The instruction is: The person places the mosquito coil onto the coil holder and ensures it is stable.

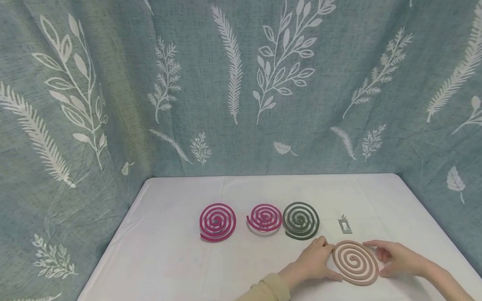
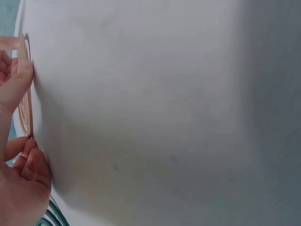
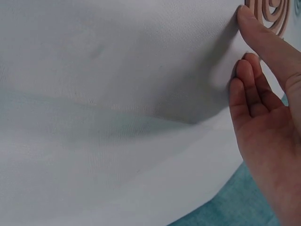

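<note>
Both hands hold a tan mosquito coil [image 1: 353, 258] by its rim, near the table's front right. My left hand [image 1: 314, 261] has its thumb and fingers spread round the left edge; in the left wrist view that hand's curled fingers [image 2: 35, 165] are at the rim. On the opposite edge, my right hand [image 1: 400, 256] holds with index finger and thumb. The right thumb [image 3: 251, 28] meets the rim in the right wrist view, the other fingers bent beside it. Just behind the tan coil lies a small metal coil stand [image 1: 349, 230], flat on the table.
A dark green coil [image 1: 316, 220] is left of the metal stand. Close beside it is a pink coil [image 1: 280, 217], apparently raised, and another pink coil [image 1: 233, 221] is farther left. The white-covered table [image 1: 169, 259] ends at a patterned teal curtain [image 1: 206, 81].
</note>
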`<move>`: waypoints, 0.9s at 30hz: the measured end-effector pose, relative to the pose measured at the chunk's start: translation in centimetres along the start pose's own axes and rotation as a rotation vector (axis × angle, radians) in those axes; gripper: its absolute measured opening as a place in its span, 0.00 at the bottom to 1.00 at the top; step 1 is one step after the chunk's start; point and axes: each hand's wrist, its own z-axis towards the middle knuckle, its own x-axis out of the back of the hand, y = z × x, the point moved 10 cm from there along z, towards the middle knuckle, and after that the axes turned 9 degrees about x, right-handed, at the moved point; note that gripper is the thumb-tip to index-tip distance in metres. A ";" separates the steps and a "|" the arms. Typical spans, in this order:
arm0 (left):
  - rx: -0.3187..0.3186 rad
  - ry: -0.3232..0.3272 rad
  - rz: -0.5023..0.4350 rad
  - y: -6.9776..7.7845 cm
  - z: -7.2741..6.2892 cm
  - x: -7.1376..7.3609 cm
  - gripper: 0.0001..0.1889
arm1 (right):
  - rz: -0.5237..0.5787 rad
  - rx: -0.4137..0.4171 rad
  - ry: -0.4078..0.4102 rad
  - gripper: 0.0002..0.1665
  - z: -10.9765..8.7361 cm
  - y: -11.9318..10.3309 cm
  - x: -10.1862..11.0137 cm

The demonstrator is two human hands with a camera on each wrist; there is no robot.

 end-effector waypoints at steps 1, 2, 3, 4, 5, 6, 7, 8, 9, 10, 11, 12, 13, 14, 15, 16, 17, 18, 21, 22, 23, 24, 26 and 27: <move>0.000 0.000 -0.002 0.0 0.0 0.0 0.41 | -0.003 0.019 0.002 0.43 0.1 -0.1 0.0; 0.000 -0.001 -0.001 0.0 0.1 0.0 0.41 | -0.005 0.031 0.004 0.42 0.1 -0.2 -0.1; -0.002 0.000 0.001 0.0 0.2 -0.1 0.41 | -0.008 0.038 0.007 0.42 0.1 -0.3 -0.1; -0.006 0.002 0.003 0.0 0.2 -0.1 0.41 | -0.010 0.041 0.009 0.42 0.2 -0.3 -0.1; -0.009 0.005 0.004 0.0 0.3 -0.1 0.41 | -0.016 0.045 0.010 0.42 0.2 -0.3 -0.2; -0.013 0.008 0.003 0.0 0.3 0.0 0.40 | -0.020 0.040 0.011 0.42 0.3 -0.2 -0.2; -0.016 0.012 0.002 0.1 0.3 0.0 0.40 | -0.028 0.040 0.012 0.42 0.3 -0.2 -0.2; -0.019 0.016 0.003 0.1 0.3 0.0 0.40 | -0.028 0.028 0.015 0.43 0.3 -0.1 -0.2; -0.021 0.021 0.004 0.1 0.4 0.1 0.40 | -0.034 0.019 0.017 0.43 0.4 0.0 -0.2; -0.022 0.024 0.002 0.1 0.4 0.1 0.39 | -0.038 0.009 0.019 0.43 0.4 0.0 -0.2; -0.020 0.025 -0.001 0.1 0.4 0.1 0.39 | -0.041 -0.001 0.020 0.44 0.4 0.1 -0.2; -0.018 0.027 -0.002 0.1 0.4 0.1 0.39 | -0.043 -0.011 0.023 0.44 0.4 0.2 -0.2; -0.017 0.028 -0.004 0.1 0.4 0.1 0.39 | -0.048 -0.015 0.026 0.44 0.5 0.2 -0.2; -0.014 0.029 -0.007 0.0 0.4 0.1 0.39 | -0.051 -0.021 0.030 0.45 0.5 0.2 -0.2; -0.014 0.031 -0.009 0.0 0.4 0.1 0.39 | -0.060 -0.020 0.033 0.45 0.5 0.1 -0.1; -0.012 0.032 -0.011 0.0 0.4 0.1 0.39 | -0.064 -0.020 0.036 0.45 0.5 0.1 -0.1; -0.011 0.032 -0.015 0.0 0.4 0.1 0.39 | -0.068 -0.019 0.037 0.45 0.5 0.1 -0.1; -0.011 0.033 -0.018 -0.1 0.4 0.1 0.39 | -0.072 -0.018 0.041 0.45 0.5 0.0 -0.1; -0.016 0.035 -0.025 -0.2 0.4 0.1 0.39 | -0.086 -0.024 0.046 0.45 0.5 0.0 -0.1; -0.020 0.036 -0.030 -0.3 0.4 0.2 0.39 | -0.090 -0.023 0.046 0.45 0.5 0.0 -0.1; -0.026 0.037 -0.036 -0.3 0.4 0.2 0.39 | -0.092 -0.025 0.048 0.45 0.5 0.0 -0.1; -0.033 0.039 -0.043 -0.3 0.3 0.3 0.39 | -0.095 -0.028 0.049 0.46 0.5 0.0 -0.1; -0.050 0.043 -0.058 -0.3 0.1 0.5 0.38 | -0.096 -0.027 0.051 0.46 0.5 -0.1 -0.2; -0.058 0.045 -0.065 -0.3 0.1 0.6 0.38 | -0.098 -0.026 0.054 0.47 0.6 -0.1 -0.2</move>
